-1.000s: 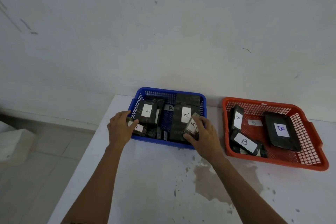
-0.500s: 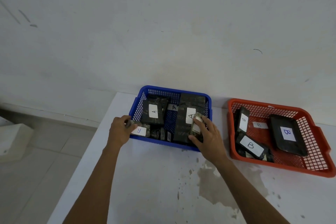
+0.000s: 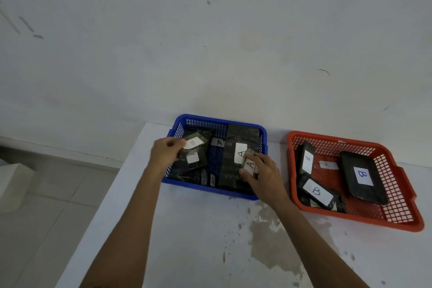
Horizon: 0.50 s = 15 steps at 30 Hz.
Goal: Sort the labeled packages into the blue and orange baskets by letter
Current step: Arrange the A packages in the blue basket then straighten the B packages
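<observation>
both hands (image 3: pixel 164 153) (image 3: pixel 264 174) over blue basket (image 3: pixel 210 190)

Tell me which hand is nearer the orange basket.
Right. The right hand holds a small A package at the blue basket's right end, beside the orange basket; the left hand is at its far left.

Blue basket (image 3: pixel 211 190): white label w/ "A" on the long dark pkg (image 3: pixel 240 156); "A" on the small pkg (image 3: pixel 249 164) held in right hand (image 3: pixel 264 174); "A" on a loose white slip (image 3: pixel 219 142) near the back. Label on the pkg (image 3: pixel 193 145) in left hand (image 3: pixel 164 153): blurred, can't read. Orange basket (image 3: pixel 350 216): "B" on the front pkg (image 3: pixel 317 191), blue "B" on the black tray pkg (image 3: pixel 362 176), small "B" on the upright pkg (image 3: pixel 307 159).
</observation>
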Each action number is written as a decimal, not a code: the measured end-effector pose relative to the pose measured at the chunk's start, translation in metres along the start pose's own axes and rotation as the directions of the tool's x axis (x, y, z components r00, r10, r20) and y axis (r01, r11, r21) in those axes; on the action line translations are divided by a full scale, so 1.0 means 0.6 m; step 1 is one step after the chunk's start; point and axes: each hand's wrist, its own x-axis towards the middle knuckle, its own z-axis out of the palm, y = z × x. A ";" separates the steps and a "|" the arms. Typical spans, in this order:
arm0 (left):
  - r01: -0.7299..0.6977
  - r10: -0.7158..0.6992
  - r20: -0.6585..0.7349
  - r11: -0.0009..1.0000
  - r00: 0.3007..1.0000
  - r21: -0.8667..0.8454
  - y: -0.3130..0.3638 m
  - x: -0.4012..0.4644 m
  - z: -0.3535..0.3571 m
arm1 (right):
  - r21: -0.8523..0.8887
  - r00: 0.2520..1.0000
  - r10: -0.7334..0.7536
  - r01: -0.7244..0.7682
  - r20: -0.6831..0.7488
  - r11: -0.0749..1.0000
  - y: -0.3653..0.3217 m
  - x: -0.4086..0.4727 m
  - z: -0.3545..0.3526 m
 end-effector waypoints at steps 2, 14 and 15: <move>0.144 -0.127 0.113 0.978 0.985 -0.154 -0.004 0.013 0.041 | -0.008 1.000 0.005 -0.005 0.001 1.000 -0.003 0.005 -0.004; -0.046 0.023 0.087 0.964 0.996 0.263 -0.020 0.080 0.160 | 0.048 1.000 0.019 -0.019 0.005 0.999 0.004 0.011 -0.006; -0.100 0.073 0.093 0.935 0.993 0.341 -0.016 0.083 0.165 | 0.052 1.000 0.021 -0.021 0.003 0.998 0.007 0.011 -0.005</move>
